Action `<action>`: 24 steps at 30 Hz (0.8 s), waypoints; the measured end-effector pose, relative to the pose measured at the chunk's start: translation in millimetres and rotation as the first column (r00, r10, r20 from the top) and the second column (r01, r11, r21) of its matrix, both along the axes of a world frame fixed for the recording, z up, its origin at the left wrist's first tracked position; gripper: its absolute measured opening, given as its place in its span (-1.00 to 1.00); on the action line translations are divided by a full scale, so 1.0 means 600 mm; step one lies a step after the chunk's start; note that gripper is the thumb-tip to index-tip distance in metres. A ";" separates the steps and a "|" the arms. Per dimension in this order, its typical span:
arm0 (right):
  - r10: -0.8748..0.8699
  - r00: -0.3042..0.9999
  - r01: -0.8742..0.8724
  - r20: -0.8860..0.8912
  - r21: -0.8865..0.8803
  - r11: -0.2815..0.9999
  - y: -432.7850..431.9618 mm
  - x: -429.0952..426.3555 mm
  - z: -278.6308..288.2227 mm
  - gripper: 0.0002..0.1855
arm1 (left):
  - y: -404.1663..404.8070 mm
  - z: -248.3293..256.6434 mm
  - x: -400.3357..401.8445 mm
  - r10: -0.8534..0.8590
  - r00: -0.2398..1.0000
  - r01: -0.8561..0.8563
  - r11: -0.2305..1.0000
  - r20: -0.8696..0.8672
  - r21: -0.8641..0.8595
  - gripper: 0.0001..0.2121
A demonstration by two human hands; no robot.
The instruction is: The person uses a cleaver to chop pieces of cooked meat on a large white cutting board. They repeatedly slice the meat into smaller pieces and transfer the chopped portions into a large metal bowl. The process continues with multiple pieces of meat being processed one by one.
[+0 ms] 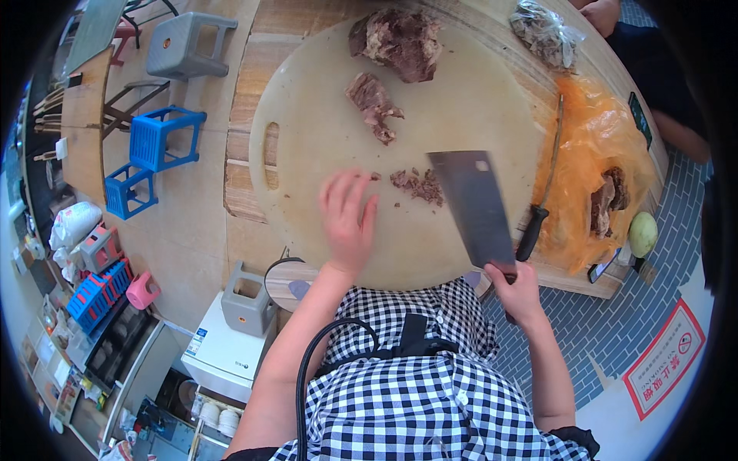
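My right hand [516,291] grips the handle of a broad cleaver [475,199]. Its wide blade slants over the right part of a round pale cutting board [311,132], by a small heap of chopped meat [416,185]. To the left of the heap, my left hand [349,222] is slightly blurred, fingers apart and holding nothing. A small meat scrap [375,176] lies by its fingertips. Farther up the board are a torn strip of cooked meat [372,105] and a large dark chunk of meat [400,43].
Right of the board lie a black-handled sharpening steel [533,230] and an orange plastic bag [576,144] with meat pieces [608,201]. A clear bag [545,37], a phone [640,120] and a green fruit [643,234] are nearby. Another person's hand [599,16] shows beyond. Plastic stools [164,138] stand left.
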State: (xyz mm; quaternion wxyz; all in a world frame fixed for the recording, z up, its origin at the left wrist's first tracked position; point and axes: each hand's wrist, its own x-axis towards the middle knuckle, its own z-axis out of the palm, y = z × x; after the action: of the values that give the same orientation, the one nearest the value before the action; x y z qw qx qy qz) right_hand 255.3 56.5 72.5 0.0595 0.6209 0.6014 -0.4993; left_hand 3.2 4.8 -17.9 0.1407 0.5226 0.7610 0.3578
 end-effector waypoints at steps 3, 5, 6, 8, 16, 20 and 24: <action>-0.253 0.967 0.246 -0.014 -0.186 0.951 -0.016 0.041 -0.026 -0.82 | 0.017 -0.005 0.013 -0.027 0.999 0.025 0.998 -0.024 -0.060 -0.58; -0.373 0.926 0.341 -0.058 -0.299 0.891 -0.022 0.035 -0.037 -0.83 | 0.028 -0.012 0.038 -0.070 0.997 0.072 0.997 0.042 -0.042 -0.55; -0.374 0.926 0.335 -0.051 -0.348 0.876 -0.025 0.025 -0.048 -0.83 | 0.032 -0.015 0.056 -0.094 0.993 0.095 0.995 0.078 -0.017 -0.54; -0.305 0.946 0.237 -0.111 -0.403 0.884 -0.028 -0.010 -0.065 -0.78 | 0.048 -0.011 0.086 -0.081 0.988 0.077 0.996 0.134 0.034 -0.54; -0.091 0.969 0.033 -0.229 -0.246 0.969 -0.033 -0.066 -0.028 -0.74 | 0.079 0.040 0.110 0.075 0.951 -0.135 0.974 0.300 0.183 -0.66; -0.229 0.869 0.190 -0.438 -0.132 0.973 0.040 -0.137 0.031 -0.78 | 0.204 0.128 0.034 -0.066 0.980 -0.027 0.890 0.187 0.455 -0.84; -0.365 0.687 0.340 -0.628 -0.166 0.926 0.158 -0.230 0.072 -0.80 | 0.372 0.175 -0.077 -0.155 0.978 0.056 0.836 0.137 0.547 -0.89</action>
State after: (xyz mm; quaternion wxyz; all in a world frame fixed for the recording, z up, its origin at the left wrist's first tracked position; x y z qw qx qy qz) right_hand 117.3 151.0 115.8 -0.2376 0.5120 0.4445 -0.6956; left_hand -43.0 227.8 87.0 0.0738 0.5486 0.5842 0.5936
